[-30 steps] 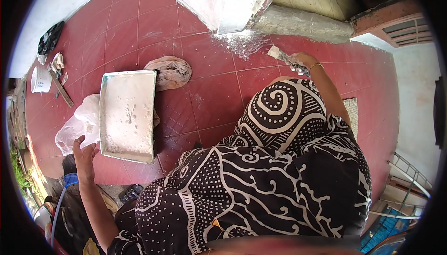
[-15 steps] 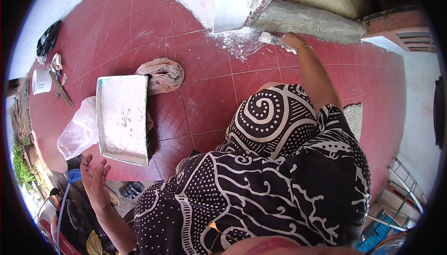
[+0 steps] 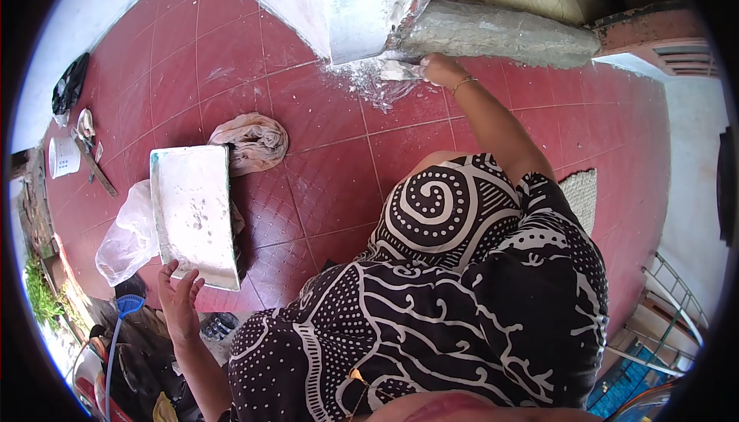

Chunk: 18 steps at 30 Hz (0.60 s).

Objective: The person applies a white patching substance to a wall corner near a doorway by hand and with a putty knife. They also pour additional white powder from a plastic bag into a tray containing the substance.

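Observation:
My right hand (image 3: 444, 70) is closed around the end of a flat, white-coated tool (image 3: 402, 70), whose exact kind I cannot make out. The tool lies low over the red floor by the foot of the white wall corner (image 3: 358, 6), among scattered white powder and flakes (image 3: 377, 97). At the lower left, my left hand (image 3: 181, 306) is raised with its fingers apart and nothing in it. Its fingertips overlap the near edge of a shallow white tray (image 3: 192, 179) in the picture; whether they touch is unclear. Grey smudges mark the tray's inside.
A bundled, stained cloth (image 3: 254, 141) lies behind the tray, and a clear plastic bag (image 3: 127, 237) at its left. Farther left are a white bucket (image 3: 65, 156) and a black bag (image 3: 69, 83). A rough grey ledge (image 3: 500, 33) runs right of the corner; a woven mat (image 3: 580, 199) lies at right.
My right hand has moved left with the tool, closer to the wall corner. My left hand has shifted right, toward the tray's near edge. The whole view has also shifted slightly.

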Tool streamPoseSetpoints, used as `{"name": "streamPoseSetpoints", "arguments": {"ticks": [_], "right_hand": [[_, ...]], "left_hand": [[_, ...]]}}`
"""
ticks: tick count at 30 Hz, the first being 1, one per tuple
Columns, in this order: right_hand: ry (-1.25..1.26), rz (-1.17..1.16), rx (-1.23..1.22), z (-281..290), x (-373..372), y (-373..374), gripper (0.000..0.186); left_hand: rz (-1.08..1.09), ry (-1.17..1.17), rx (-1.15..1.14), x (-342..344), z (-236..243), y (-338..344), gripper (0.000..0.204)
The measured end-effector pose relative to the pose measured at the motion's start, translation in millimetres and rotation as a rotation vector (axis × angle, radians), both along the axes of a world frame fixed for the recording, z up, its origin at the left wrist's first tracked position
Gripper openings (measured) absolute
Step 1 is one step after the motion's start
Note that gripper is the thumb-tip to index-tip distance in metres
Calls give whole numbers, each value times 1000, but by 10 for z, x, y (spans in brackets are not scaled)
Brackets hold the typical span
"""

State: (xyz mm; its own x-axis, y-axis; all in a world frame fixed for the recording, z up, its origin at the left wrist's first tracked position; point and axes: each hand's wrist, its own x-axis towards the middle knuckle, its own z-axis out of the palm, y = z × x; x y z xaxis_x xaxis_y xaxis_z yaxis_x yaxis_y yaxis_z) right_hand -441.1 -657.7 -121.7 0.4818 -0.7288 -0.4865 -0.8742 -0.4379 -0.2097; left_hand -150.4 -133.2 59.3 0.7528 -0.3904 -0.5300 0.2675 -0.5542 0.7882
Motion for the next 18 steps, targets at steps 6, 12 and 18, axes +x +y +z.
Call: {"name": "streamPoseSetpoints", "arguments": {"ticks": [6,12,18], "right_hand": [[103,19,1,73,-13,-193,31],[56,28,51,47,308,30,32],[-64,27,109,-275,344,74,32]], "left_hand": [[-35,-5,17,-161,-39,-121,49],[47,41,41,-159,-130,-20,48],[5,-7,43,-206,-82,-43,47]]}}
